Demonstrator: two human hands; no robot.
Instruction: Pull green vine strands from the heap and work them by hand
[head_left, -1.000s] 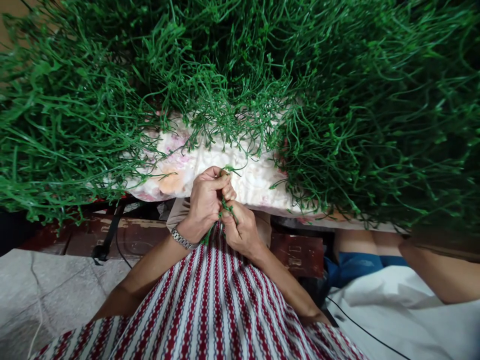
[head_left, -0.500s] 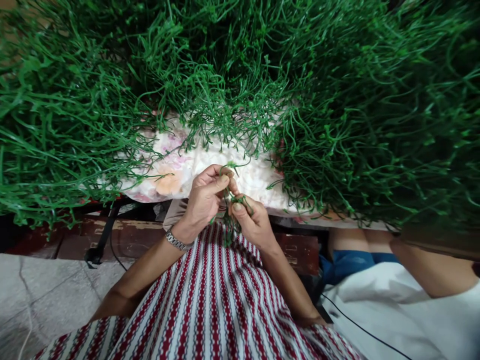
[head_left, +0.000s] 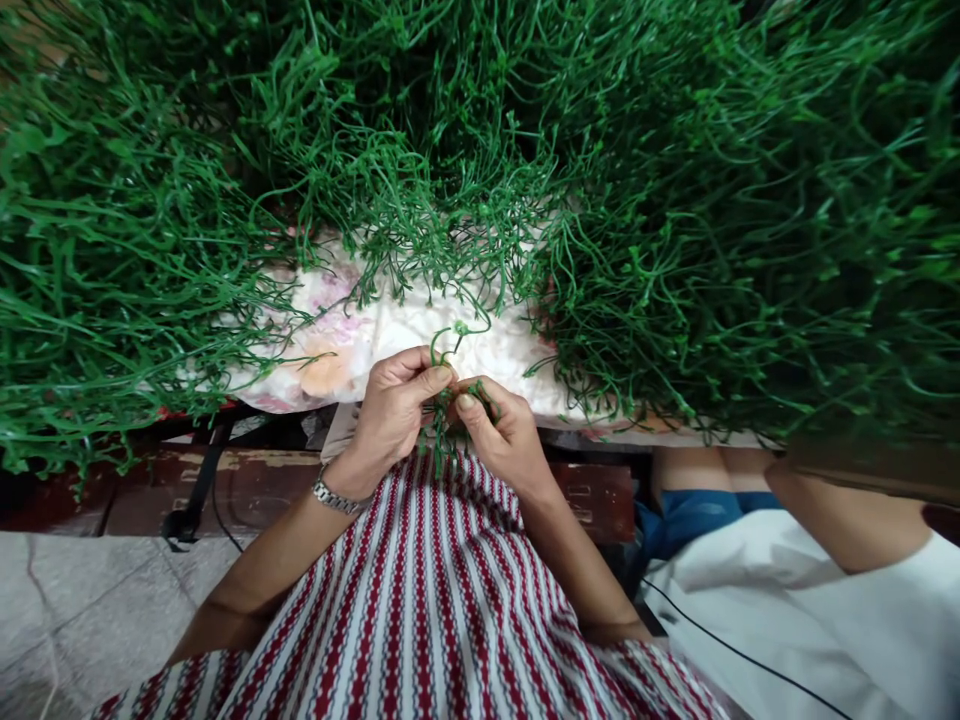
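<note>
My left hand (head_left: 394, 405), with a metal watch at the wrist, pinches a thin green plastic sprig (head_left: 448, 345) between thumb and fingers. My right hand (head_left: 504, 430) is closed on the lower part of the same small bunch of green stems, right beside the left. Both hands meet above my red-and-white striped lap (head_left: 420, 600), at the near edge of a table covered with a flowered cloth (head_left: 352, 350). Curled tips of the sprig stick up above my fingers.
A huge heap of green plastic stems (head_left: 675, 200) covers the table and hangs over its edges. Another person in white top and blue shorts (head_left: 810, 620) sits at my right, forearm resting near the table. A dark wooden bench (head_left: 247, 480) and grey stone floor lie left.
My hands have shifted slightly down and right, and the right thumb has come up onto the stems. The sprig's curled tips now stick out higher above my fingers.
</note>
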